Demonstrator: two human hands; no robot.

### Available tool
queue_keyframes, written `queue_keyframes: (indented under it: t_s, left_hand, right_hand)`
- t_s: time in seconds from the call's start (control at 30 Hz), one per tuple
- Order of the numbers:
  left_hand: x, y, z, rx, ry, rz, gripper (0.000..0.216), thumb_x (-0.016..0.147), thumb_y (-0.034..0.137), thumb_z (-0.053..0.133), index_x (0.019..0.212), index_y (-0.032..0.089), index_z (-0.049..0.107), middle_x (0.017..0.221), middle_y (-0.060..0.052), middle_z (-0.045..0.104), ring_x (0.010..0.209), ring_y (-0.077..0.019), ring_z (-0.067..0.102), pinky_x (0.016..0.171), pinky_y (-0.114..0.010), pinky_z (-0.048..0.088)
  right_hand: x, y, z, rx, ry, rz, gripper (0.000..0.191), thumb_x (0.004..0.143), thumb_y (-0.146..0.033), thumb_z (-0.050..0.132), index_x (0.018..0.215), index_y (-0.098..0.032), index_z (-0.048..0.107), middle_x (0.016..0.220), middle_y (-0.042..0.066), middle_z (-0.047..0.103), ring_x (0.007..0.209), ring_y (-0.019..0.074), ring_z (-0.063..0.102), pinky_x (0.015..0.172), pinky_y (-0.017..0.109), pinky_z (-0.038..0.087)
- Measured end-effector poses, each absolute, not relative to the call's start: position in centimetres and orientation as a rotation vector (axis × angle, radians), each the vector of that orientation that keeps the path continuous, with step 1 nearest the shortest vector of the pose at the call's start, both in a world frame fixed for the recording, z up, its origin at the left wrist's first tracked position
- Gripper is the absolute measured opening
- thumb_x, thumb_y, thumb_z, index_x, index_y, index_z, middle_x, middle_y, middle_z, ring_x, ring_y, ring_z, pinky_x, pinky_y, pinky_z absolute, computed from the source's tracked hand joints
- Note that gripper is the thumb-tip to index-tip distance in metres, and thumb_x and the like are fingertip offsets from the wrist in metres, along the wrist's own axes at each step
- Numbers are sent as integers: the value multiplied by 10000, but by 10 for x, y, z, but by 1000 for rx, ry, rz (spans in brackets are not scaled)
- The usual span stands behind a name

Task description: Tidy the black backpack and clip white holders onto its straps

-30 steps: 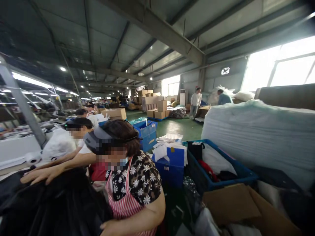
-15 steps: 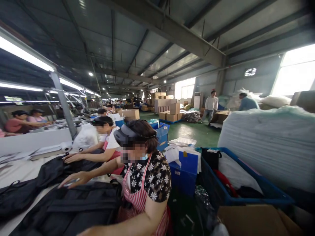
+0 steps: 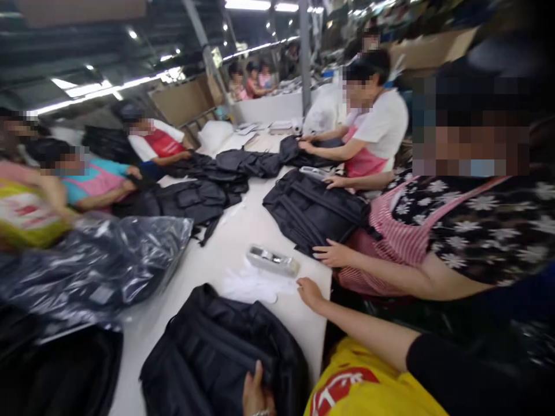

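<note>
Our left hand (image 3: pixel 255 396) grips the black fabric backpack (image 3: pixel 221 358) on the white bench (image 3: pixel 225 254); our right hand (image 3: pixel 310 293), fingers loosely open, touches white cloth (image 3: pixel 254 286) beside a small silver tray (image 3: pixel 273 261).

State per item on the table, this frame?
left hand: rests on near backpack, grip unclear
right hand: open, empty, fingertips at white sheet
near backpack: lying flat at table edge
white sheet: crumpled, flat on table
small tray: lying on table, shiny contents
far backpack: lying flat, a co-worker's hands on it
plastic bag: crumpled, dark contents inside
</note>
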State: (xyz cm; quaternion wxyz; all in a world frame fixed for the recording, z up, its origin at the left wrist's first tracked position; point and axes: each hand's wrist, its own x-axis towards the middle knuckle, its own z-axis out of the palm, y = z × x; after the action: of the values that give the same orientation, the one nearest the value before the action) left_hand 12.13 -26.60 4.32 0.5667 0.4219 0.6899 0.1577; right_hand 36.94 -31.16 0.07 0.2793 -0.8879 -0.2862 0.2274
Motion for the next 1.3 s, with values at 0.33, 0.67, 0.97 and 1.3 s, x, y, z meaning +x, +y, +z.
queue_keyframes:
  t_s: [0.33, 0.67, 0.97, 1.3]
  left_hand:
    - [105, -271, 33, 384, 1319, 741, 234, 606, 113, 589, 832, 158, 550, 698, -18, 632, 659, -110, 596, 692, -248, 502]
    - [103, -274, 42, 337, 1366, 826, 259, 555, 137, 640, 799, 151, 552, 727, -25, 634, 670, -126, 593, 658, -252, 507]
    - [101, -272, 38, 289, 1346, 825, 336, 502, 148, 680, 818, 141, 565, 742, -39, 642, 659, -137, 600, 709, -281, 502]
    - [93, -269, 50, 336, 1305, 787, 363, 534, 156, 664, 880, 147, 554, 765, -47, 645, 780, -164, 599, 718, -269, 500]
  right_hand:
    - [354, -232, -4, -2323, -1296, 474, 275, 773, -226, 358, 1004, -185, 502, 978, 56, 523, 893, 139, 475, 786, 249, 359]
    - [332, -150, -8, -2439, -1400, 580, 280, 749, -54, 285, 895, -79, 523, 945, 155, 522, 754, 175, 531, 633, 288, 396]
    - [335, -154, -8, -2498, -1363, 538, 225, 762, -179, 348, 923, -107, 489, 930, 136, 511, 766, 194, 527, 616, 300, 388]
    - [349, -160, 8, -2114, -1157, 596, 150, 648, -257, 489, 771, -172, 495, 797, 23, 534, 749, 141, 481, 685, 259, 355]
